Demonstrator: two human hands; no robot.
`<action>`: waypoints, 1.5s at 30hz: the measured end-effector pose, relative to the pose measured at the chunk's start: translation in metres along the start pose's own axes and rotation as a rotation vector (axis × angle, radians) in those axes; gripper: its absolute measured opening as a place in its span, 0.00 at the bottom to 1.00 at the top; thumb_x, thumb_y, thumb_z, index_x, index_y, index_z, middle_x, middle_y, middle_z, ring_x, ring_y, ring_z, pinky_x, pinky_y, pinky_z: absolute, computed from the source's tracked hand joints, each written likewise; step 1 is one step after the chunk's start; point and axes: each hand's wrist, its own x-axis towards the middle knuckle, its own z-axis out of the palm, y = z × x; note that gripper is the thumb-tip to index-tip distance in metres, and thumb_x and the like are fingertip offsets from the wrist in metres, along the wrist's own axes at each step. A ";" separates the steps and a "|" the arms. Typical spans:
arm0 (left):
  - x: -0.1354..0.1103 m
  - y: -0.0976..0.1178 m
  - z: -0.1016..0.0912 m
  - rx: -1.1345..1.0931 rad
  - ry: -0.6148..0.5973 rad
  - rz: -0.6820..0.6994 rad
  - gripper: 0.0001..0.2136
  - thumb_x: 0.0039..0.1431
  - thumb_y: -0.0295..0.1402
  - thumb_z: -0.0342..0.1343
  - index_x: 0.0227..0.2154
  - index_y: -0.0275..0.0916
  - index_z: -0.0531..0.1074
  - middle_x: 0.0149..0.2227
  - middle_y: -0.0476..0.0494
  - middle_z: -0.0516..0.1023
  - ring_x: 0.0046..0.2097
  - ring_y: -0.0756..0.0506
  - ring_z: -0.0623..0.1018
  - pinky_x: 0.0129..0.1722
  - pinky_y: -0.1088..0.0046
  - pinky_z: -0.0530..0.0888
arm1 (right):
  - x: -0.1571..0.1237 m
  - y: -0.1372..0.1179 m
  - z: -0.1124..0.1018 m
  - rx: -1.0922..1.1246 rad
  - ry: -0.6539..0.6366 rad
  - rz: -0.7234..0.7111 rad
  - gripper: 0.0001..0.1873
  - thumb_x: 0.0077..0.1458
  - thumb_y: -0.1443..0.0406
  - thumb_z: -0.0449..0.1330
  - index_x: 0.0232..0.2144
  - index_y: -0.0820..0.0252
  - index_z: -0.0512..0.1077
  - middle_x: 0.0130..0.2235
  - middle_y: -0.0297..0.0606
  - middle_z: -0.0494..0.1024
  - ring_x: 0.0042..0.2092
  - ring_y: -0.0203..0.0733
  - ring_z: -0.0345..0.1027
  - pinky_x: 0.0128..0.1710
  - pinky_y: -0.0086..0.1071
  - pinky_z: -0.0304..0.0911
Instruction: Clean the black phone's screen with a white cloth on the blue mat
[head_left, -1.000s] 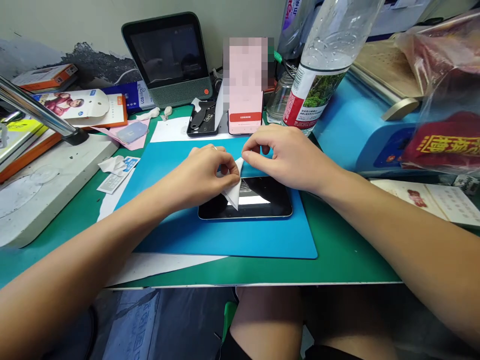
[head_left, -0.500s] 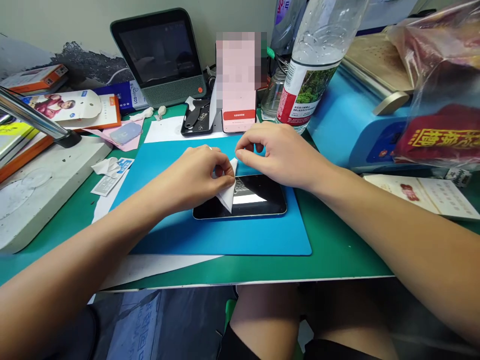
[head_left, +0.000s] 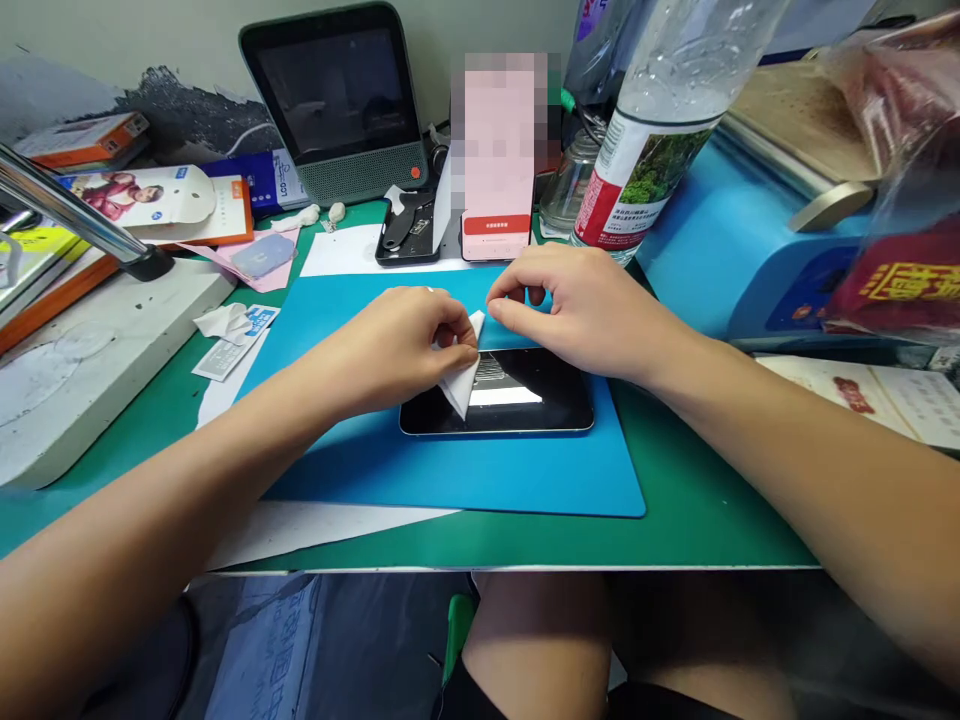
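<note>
Pinching a white wipe (head_left: 460, 388), the left hand (head_left: 405, 345) is nearer, over the left end of the dark phone (head_left: 559, 390), lying side-to-side on the blue mat (head_left: 450, 480); right hand (head_left: 574, 305) curled near its far edge, hold unclear.

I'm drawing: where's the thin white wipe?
In the head view's middle, the left hand holds the wipe over the left half of the black rectangular device.

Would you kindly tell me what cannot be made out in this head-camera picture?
All in the head view:
- Black-screened device: far-left corner, hidden by the left hand.
- White wipe: the part inside the left hand's grip.
- Bottle: top, cut off by the upper edge; finest label print, too small.
- Standing phone: upper screen, blurred by pixelation.
- Plastic bag: far side, cut off by the right edge.
</note>
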 end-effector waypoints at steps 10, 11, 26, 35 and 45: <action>-0.002 0.018 0.034 -0.128 0.199 0.220 0.06 0.62 0.25 0.60 0.28 0.37 0.76 0.27 0.49 0.77 0.33 0.48 0.73 0.35 0.70 0.67 | 0.002 -0.002 0.001 0.004 0.005 0.012 0.08 0.60 0.66 0.60 0.32 0.58 0.79 0.36 0.38 0.82 0.39 0.46 0.72 0.40 0.39 0.62; -0.003 0.018 0.037 -0.115 0.223 0.275 0.06 0.63 0.26 0.61 0.30 0.37 0.77 0.28 0.49 0.77 0.34 0.47 0.73 0.36 0.69 0.68 | 0.001 -0.001 0.000 0.007 0.009 0.014 0.08 0.60 0.66 0.60 0.32 0.57 0.79 0.36 0.38 0.82 0.39 0.46 0.73 0.41 0.39 0.62; -0.009 0.007 0.026 0.217 0.149 0.461 0.13 0.72 0.32 0.51 0.46 0.41 0.82 0.30 0.44 0.75 0.33 0.44 0.69 0.36 0.64 0.64 | -0.001 -0.001 -0.003 0.010 0.057 0.049 0.08 0.61 0.65 0.59 0.32 0.57 0.78 0.36 0.38 0.82 0.39 0.46 0.73 0.40 0.39 0.62; -0.014 0.010 0.020 0.267 0.065 0.468 0.16 0.72 0.31 0.46 0.48 0.42 0.79 0.31 0.43 0.75 0.36 0.43 0.71 0.39 0.64 0.64 | -0.001 0.000 -0.004 0.009 0.072 0.049 0.09 0.61 0.64 0.59 0.32 0.56 0.79 0.36 0.38 0.82 0.39 0.46 0.73 0.40 0.39 0.62; -0.012 0.009 0.020 0.277 0.046 0.459 0.16 0.73 0.32 0.44 0.52 0.42 0.77 0.33 0.44 0.75 0.37 0.42 0.70 0.40 0.62 0.61 | 0.000 0.001 -0.003 0.016 0.071 0.042 0.09 0.60 0.65 0.59 0.31 0.58 0.79 0.36 0.39 0.82 0.39 0.46 0.73 0.41 0.39 0.62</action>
